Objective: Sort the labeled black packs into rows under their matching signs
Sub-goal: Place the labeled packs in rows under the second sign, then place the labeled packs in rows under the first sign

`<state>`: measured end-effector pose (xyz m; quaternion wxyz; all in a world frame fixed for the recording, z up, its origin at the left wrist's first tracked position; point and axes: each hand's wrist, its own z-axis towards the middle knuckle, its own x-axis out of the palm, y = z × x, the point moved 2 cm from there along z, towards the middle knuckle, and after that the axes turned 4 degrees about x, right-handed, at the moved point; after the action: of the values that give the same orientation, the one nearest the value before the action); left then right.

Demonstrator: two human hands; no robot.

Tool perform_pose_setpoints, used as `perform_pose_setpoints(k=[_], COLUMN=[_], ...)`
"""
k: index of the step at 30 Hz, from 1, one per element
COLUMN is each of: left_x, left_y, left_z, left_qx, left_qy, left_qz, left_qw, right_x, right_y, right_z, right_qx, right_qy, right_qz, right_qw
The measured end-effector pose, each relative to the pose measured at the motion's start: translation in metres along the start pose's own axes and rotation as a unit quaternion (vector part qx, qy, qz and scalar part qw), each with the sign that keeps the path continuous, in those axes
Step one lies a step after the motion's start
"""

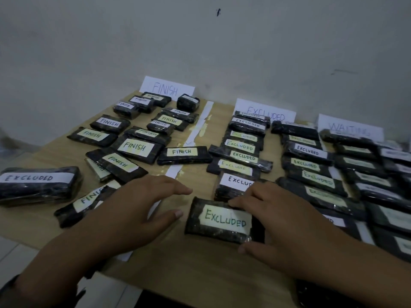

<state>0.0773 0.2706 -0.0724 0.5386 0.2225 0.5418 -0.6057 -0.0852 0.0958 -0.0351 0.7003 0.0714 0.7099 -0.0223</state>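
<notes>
The right hand, gripping the EXCLUDED pack, should slide it squarely below its row, while the left hand hovers with loose fingers.

A plain, dim indoor room, not clearly home or office. A bare scuffed wall fills the upper frame behind a wood-grain tabletop; pale floor tiles show at lower left.

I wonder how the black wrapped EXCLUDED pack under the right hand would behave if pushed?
The black film-wrapped EXCLUDED pack lies flat and blocky, so it would likely slide, not roll or tip. Its glossy wrap probably slips easily on the wooden table. The right hand spans it, so one-handed lifting seems feasible.
</notes>
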Motion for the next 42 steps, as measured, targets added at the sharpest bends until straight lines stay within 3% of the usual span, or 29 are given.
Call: perform_pose_setpoints(k=[7,15,24,36,42], left_x=[0.008,0.008,-0.008,-0.044,-0.045], left_y=[-0.002,-0.005,-0.004,0.020,0.045], left_z=[0.009,0.009,0.005,-0.015,-0.012], left_qx=[0.005,0.008,-0.004,-0.066,-0.119], left_qy=[0.006,0.009,-0.005,-0.048,-0.047], left_qz=[-0.004,-0.001,-0.002,0.015,0.006], left_qw=[1.000,1.000,1.000,0.997,0.992], right_x=[0.013,0.023,-0.020,-0.027,0.003], right_y=[-0.013,-0.014,-0.008,0.025,0.024], right_z=[-0.024,-0.024,-0.008,0.101,0.170], right_qx=[0.043,0.048,0.019,-0.065,-0.036], right_qy=[0.035,0.043,0.000,-0.033,0.027], right_qz=[0.031,-0.016,0.001,-0.023,-0.078], right_qw=[0.998,0.998,1.000,0.997,0.996])
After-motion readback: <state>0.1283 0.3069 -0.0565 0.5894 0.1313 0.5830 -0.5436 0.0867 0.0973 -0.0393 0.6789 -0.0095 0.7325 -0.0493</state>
